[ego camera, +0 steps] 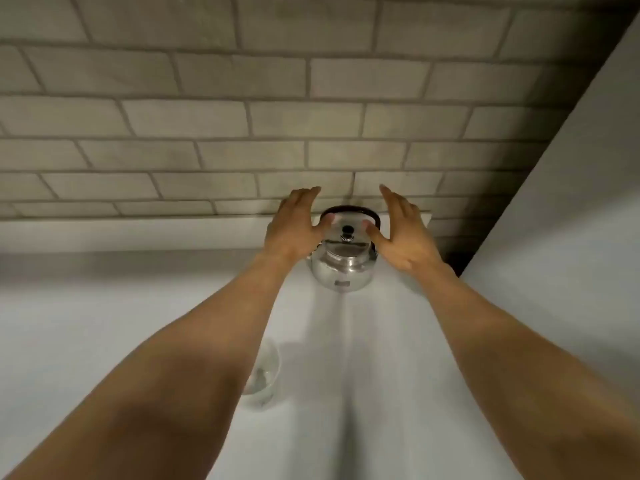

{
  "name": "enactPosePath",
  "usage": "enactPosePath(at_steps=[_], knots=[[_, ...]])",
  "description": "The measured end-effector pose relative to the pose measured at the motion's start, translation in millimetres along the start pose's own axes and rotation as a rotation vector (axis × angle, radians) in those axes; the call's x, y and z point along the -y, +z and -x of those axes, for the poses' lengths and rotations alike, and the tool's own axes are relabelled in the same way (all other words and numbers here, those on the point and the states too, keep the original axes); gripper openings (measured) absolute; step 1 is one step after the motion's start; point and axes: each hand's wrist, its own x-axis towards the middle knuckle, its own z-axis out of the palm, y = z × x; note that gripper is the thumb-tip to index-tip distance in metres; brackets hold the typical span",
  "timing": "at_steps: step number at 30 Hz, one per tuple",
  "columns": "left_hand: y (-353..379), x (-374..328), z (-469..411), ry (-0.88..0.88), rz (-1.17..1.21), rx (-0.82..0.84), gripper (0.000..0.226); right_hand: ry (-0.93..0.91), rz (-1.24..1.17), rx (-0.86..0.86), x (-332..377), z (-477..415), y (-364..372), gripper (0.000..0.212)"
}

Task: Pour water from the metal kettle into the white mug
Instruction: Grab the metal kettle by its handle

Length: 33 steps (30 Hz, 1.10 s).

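A shiny metal kettle [343, 268] with a dark arched handle and a black lid knob stands on the white counter [104, 323] close to the brick wall. My left hand [294, 226] is on its left side and my right hand [403, 233] on its right, fingers spread, thumbs reaching toward the handle. Neither hand has closed around anything. A pale, rounded, glassy-looking cup [263, 372] sits nearer to me, partly hidden behind my left forearm; I cannot tell whether it is the white mug.
A grey brick wall [207, 116] rises right behind the kettle above a low white ledge [138, 230]. A tall white panel [571, 202] closes off the right side. My two forearms cross most of the counter's near part.
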Motion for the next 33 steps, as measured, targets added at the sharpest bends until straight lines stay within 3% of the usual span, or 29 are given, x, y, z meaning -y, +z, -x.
enactPosePath(at_steps=[8, 10, 14, 19, 23, 25, 28, 30, 33], knots=[[40, 7, -41, -0.108, 0.012, 0.198, 0.056, -0.112, -0.163, 0.127, -21, -53, 26, 0.076], [46, 11, -41, -0.115, 0.009, 0.184, 0.047, -0.128, -0.179, 0.197, -23, -59, 32, 0.07], [54, 11, -40, -0.125, 0.016, 0.073, 0.034, -0.128, -0.126, 0.228, -28, -72, 48, 0.046], [49, 4, -34, -0.12, 0.008, 0.085, 0.025, -0.125, -0.244, 0.202, -24, -76, 47, 0.013], [31, -6, -26, -0.122, 0.01, 0.072, 0.027, -0.144, -0.297, 0.165, -17, -69, 34, 0.012], [19, -13, -19, -0.134, 0.031, 0.056, 0.031, -0.159, -0.335, 0.144, -11, -61, 25, 0.022], [-1, -26, 8, -0.125, 0.086, 0.014, 0.046, -0.197, -0.35, 0.143, 3, -41, 3, 0.022], [-13, -37, 36, -0.031, 0.06, -0.087, 0.049, -0.204, -0.354, 0.128, 14, -23, -12, 0.02], [-26, -49, 82, 0.157, 0.005, -0.173, 0.036, -0.173, -0.334, 0.095, 32, 4, -31, 0.025]])
